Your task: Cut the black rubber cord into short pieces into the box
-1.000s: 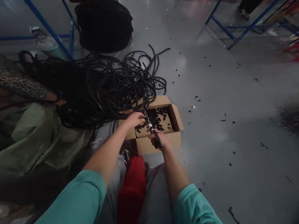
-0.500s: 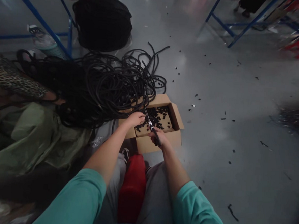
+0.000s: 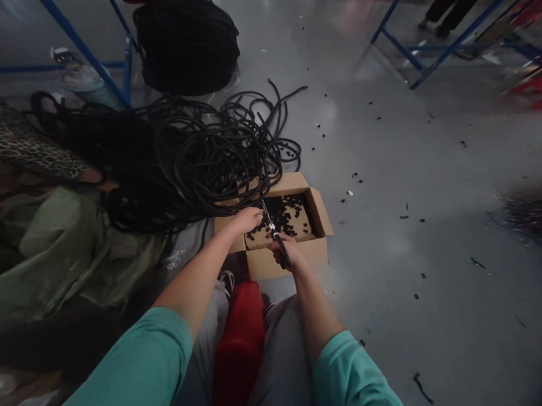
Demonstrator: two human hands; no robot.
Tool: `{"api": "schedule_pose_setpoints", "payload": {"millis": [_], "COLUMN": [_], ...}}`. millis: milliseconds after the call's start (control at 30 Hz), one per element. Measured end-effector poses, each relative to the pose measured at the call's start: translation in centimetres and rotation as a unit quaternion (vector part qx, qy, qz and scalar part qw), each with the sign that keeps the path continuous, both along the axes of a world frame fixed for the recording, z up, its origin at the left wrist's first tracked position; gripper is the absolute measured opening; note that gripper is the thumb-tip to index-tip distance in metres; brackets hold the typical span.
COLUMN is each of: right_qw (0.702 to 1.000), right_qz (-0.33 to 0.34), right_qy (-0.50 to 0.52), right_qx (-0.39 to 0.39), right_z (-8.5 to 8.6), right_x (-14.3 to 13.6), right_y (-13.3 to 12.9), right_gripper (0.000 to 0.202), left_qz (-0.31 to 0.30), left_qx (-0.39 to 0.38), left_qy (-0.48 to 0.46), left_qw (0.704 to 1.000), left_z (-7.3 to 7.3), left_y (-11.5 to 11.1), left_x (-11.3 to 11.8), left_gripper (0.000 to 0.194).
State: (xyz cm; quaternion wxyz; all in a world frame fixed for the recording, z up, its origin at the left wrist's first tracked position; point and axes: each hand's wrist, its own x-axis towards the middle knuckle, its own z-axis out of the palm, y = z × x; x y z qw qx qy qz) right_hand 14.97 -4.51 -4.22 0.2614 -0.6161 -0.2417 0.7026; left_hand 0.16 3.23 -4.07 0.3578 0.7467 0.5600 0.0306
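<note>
My right hand is closed around the dark handles of a pair of scissors. Their blades point away from me, over a cardboard box. Just left of the blades, my left hand is pinched closed at the end of the black cord that comes from a big tangled heap; its fingertips partly hide what they grip. Many short black cut pieces lie inside the box, mostly toward its far left part.
A thick black coil stands behind the heap. Blue metal frames rise at the far left and far right. Beside me on the left are another person's patterned leg and green fabric. Black scraps dot the grey floor.
Both hands stay over the box, with the scissors tilted slightly differently beside my left hand. In the background, a person's legs at the upper right have shifted.
</note>
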Motion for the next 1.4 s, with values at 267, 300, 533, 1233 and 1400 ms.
{"api": "schedule_pose_setpoints", "payload": {"millis": [267,300,533,1233,1400], "right_qw": [1.000,1.000,0.993,0.999,0.999], "right_qz": [-0.005,-0.006,0.017,0.006,0.004], "right_qy": [-0.001,0.012,0.115,0.031,0.036], "right_qx": [0.005,0.007,0.020,0.011,0.031], "right_z": [0.4,0.5,1.1,1.2,1.4], "right_x": [0.0,0.0,0.7,1.2,1.3], "right_y": [-0.1,-0.1,-0.1,0.0,0.1], "right_gripper": [0.046,0.047,0.055,0.051,0.058], "left_qz": [0.052,0.071,0.208,0.255,0.321], "left_qx": [-0.030,-0.047,-0.232,-0.249,-0.238], "left_qy": [-0.045,-0.069,-0.236,-0.311,-0.346], "left_qw": [0.997,0.994,0.921,0.881,0.849], "left_z": [0.2,0.2,1.4,1.2,1.3], "left_y": [-0.3,-0.4,-1.1,-0.4,-0.2], "left_x": [0.6,0.7,0.9,-0.4,-0.6], "left_gripper": [0.024,0.024,0.019,0.011,0.022]}}
